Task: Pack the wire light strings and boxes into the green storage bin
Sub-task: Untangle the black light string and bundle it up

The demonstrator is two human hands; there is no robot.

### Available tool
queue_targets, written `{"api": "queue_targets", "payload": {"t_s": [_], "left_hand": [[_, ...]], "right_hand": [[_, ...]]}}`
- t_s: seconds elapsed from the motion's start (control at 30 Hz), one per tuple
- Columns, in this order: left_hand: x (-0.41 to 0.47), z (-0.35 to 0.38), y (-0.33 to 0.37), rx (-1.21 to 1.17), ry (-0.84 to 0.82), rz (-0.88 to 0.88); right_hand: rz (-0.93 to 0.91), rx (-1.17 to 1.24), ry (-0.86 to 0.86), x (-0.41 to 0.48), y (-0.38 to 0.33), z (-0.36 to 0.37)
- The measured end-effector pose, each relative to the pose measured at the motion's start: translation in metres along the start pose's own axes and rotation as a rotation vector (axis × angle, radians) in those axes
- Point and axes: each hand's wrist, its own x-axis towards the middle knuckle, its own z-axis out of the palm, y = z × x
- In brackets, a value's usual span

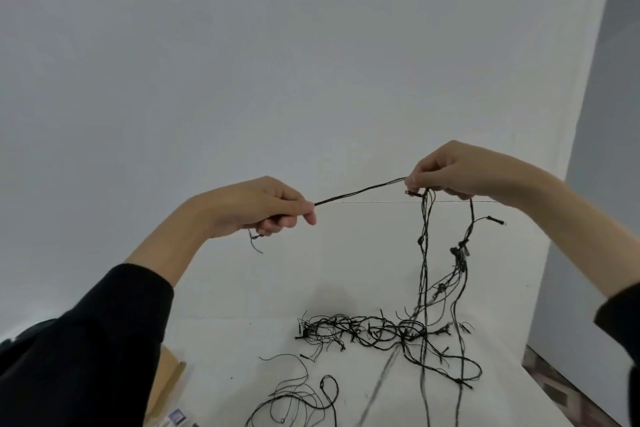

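A: Two hands up, one string stretched between them. Left hand (266, 206) is closed in a fist round the twisted end of the light string (360, 191); right hand (446, 172) is pinched shut on the same string, further right and a bit higher.

B: Where's the rest of it?

A: Several strands drop from the right hand to the white table (221, 350) and run into a tangle (367, 328) lying mid-table. More loose loops (298, 399) sit nearer, at the bottom edge.

B: Bin?

A: Not in view. Only a cardboard box (169, 378) at the near left, half hidden by the black sleeve (86, 350).

B: Handling?

A: My guess: very light, limp, no stiffness at all. The span between the hands is taut only because it's pulled. Thin black wire, twisted like cord, with small dark bulb nubs along it. Those nubs and side branches look likely to snag on each other.

B: So where to hold?

A: On the twisted main run, as now, not on a bulb or a thin side branch. Those look fragile. Probably wants hand-over-hand coiling; yanking would tighten the knots in the tangle.

B: Surfaces?

A: Table is matte white with a grey scuff line. Wall behind is plain pale grey. Wire is matte, not slippery looking.

B: Progress?

A: Early, I'd say. Nothing looks packed.
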Motion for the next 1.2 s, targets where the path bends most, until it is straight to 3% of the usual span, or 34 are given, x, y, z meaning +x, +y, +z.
{"api": "queue_targets", "payload": {"t_s": [0.07, 0.13, 0.2, 0.33, 0.5, 0.57, 0.67, 0.8, 0.97, 1.1, 1.2], "left_hand": [[0.003, -0.002, -0.003, -0.267, 0.121, -0.043], [0.006, -0.008, -0.003, -0.681, 0.269, -0.063], [0.008, -0.011, 0.0, -0.893, 0.364, -0.024], [0.012, 0.02, 0.021, -0.661, 0.247, 0.094], [0.022, 0.048, 0.033, -0.432, 0.068, 0.156], [0.021, 0.038, 0.028, -0.441, 0.118, 0.162], [0.018, 0.023, 0.021, -0.475, 0.231, 0.135], [0.015, 0.001, 0.009, -0.614, 0.365, 0.111], [0.001, -0.049, -0.022, -0.893, 0.54, 0.113], [-0.008, -0.067, -0.044, -0.778, 0.602, 0.021], [-0.003, -0.051, -0.043, -0.609, 0.516, -0.031]], "right_hand": [[0.024, 0.007, -0.063, -0.003, 0.0, 0.0], [0.056, 0.055, -0.104, -0.004, 0.001, -0.002], [0.051, 0.158, -0.1, -0.004, -0.002, -0.006], [-0.09, 0.347, -0.129, 0.001, -0.023, 0.004], [-0.214, 0.334, -0.031, 0.01, -0.035, 0.016], [-0.198, 0.271, -0.04, 0.009, -0.027, 0.014], [-0.14, -0.016, -0.054, 0.009, -0.009, 0.022], [0.058, -0.149, 0.033, 0.015, 0.028, 0.044], [0.323, 0.278, 0.094, 0.004, 0.084, 0.059], [0.429, 0.543, 0.029, -0.007, 0.098, 0.048], [0.328, 0.81, -0.081, -0.005, 0.077, 0.029]]}}
